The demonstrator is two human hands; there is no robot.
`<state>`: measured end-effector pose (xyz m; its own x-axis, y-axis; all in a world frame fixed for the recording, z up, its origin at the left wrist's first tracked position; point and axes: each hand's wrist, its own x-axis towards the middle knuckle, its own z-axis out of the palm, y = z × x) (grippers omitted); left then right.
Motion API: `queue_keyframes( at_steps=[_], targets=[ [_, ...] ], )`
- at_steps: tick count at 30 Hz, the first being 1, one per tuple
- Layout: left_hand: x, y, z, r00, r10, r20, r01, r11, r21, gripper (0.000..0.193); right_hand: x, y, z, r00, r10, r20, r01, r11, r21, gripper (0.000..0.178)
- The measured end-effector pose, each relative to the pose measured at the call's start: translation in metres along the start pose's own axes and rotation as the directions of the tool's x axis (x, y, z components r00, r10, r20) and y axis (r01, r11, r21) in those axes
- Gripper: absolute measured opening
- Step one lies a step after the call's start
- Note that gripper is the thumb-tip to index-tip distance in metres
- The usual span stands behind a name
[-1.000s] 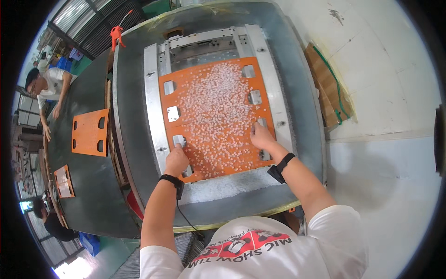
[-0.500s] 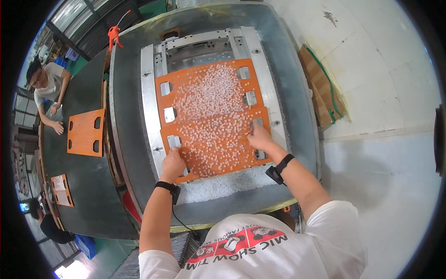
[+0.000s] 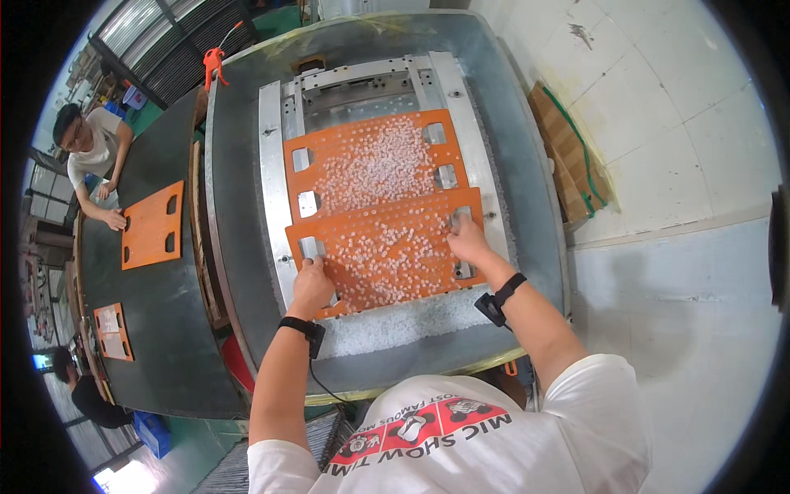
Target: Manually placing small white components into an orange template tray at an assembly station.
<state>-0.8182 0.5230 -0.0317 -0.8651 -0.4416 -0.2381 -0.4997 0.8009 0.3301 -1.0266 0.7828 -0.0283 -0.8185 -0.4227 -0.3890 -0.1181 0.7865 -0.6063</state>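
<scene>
Both my hands grip the near orange perforated board (image 3: 346,224) by the cutouts on its two sides. My left hand (image 3: 311,288) is closed on the left edge, and my right hand (image 3: 467,236) curls into the upper right cutout. Small whitish translucent pieces (image 3: 391,262) lie scattered over this board, thinner along its far strip. Directly beyond it lies a second orange board (image 3: 333,138), more thickly covered with the same pieces. The near board's far edge appears to overlap the second one. My fingertips are partly hidden in the cutouts.
A metal frame (image 3: 274,165) flanks the boards inside a grey tub (image 3: 527,189). Loose white pieces (image 3: 395,325) heap along its near side. A red air gun (image 3: 214,64) hangs at the far left rim. Leftward, a co-worker touches another orange board (image 3: 152,226) on a dark table (image 3: 164,329).
The near board's far edge looks raised and stands out more clearly. Pieces have cleared from its far strip. My hands keep their grip. The co-worker's hand has shifted onto the other board's edge.
</scene>
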Motion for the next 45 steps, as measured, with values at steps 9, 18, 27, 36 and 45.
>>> queue_keyframes(
  at_steps=[9,18,27,36,45],
  targets=[
    [0.003,0.010,-0.008,0.997,-0.065,0.033,0.060,0.988,0.145,0.023,-0.005,0.000,-0.003,0.999,0.012,-0.048,-0.013,1.000,-0.024,0.032],
    [-0.004,0.027,0.004,0.919,-0.068,-0.387,0.141,0.977,0.161,0.025,-0.005,0.006,0.002,1.000,0.006,-0.010,-0.006,0.999,-0.044,0.027],
    [0.003,0.035,0.002,0.883,-0.360,-0.300,0.381,0.925,0.012,0.024,-0.003,0.002,0.000,0.999,0.037,0.015,-0.037,0.999,-0.015,0.028],
    [-0.003,0.031,0.014,0.834,-0.355,-0.422,0.392,0.920,-0.001,0.023,-0.011,0.001,0.000,1.000,-0.029,0.008,0.030,0.998,-0.047,0.028],
    [0.003,0.033,0.023,0.791,-0.340,-0.509,0.413,0.910,0.035,0.024,-0.011,0.014,0.004,0.993,-0.104,-0.053,0.101,0.994,-0.049,0.029]
  ],
)
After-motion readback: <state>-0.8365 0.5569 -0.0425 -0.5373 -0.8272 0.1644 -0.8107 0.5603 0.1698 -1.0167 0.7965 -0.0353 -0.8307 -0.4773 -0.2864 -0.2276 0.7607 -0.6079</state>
